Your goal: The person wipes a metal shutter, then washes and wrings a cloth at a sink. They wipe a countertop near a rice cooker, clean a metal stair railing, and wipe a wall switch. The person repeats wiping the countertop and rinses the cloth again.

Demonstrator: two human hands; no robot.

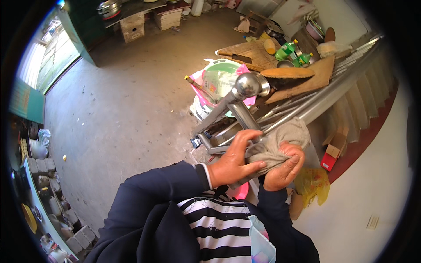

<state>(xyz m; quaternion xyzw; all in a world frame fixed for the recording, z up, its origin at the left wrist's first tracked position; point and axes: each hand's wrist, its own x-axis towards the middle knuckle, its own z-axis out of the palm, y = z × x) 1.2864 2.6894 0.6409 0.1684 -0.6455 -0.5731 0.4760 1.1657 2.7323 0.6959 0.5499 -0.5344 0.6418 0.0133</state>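
Observation:
A damp-looking grey-beige cloth [292, 133] is bunched between my two hands, over the lower end of the stair railing. My right hand [286, 167] clenches a gathered fold of it, with the thumb on top. My left hand [230, 161] has its thumb along the cloth's left side and its fingers curved over the far side, near the metal tube. Just beyond my hands stands a stainless steel newel post [213, 116] topped with a shiny ball [247, 84]. The cloth hides part of the handrail [329, 87] behind it.
Behind the post sits a green basin [222, 67] with pink plastic around it. Wooden boards [302, 82] and green bottles [285, 50] lie beside the stairs. At right are an open carton [336, 148] and a yellow plastic bag [312, 185]; a pink basin [241, 190] is below my hands.

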